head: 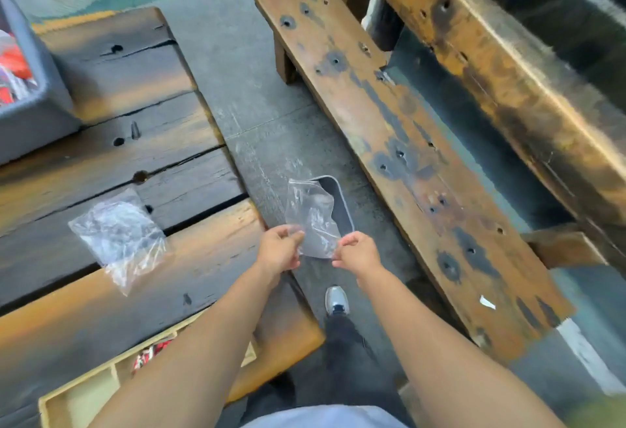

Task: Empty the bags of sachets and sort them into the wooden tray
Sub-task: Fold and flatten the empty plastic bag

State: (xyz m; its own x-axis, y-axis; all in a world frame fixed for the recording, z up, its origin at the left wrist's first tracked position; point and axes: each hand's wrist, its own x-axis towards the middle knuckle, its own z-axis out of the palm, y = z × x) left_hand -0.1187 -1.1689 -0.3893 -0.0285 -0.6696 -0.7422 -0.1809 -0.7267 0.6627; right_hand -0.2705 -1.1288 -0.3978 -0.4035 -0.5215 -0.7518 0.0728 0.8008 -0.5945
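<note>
I hold an empty clear plastic bag (313, 217) over the floor, off the table's right edge. My left hand (279, 249) pinches its lower left edge and my right hand (357, 253) pinches its lower right edge. A second crumpled clear bag (118, 234) lies on the dark wooden table (152, 115). The light wooden tray (81, 397) sits at the table's near edge, partly hidden by my left forearm, with red-and-white sachets (149, 354) in one compartment.
A grey bin (37, 119) holding red and white packets stands at the table's far left. A dark container with a pale rim (338, 204) sits on the floor beneath the held bag. A worn wooden bench (389, 129) runs along the right. My shoe (337, 300) is on the concrete floor.
</note>
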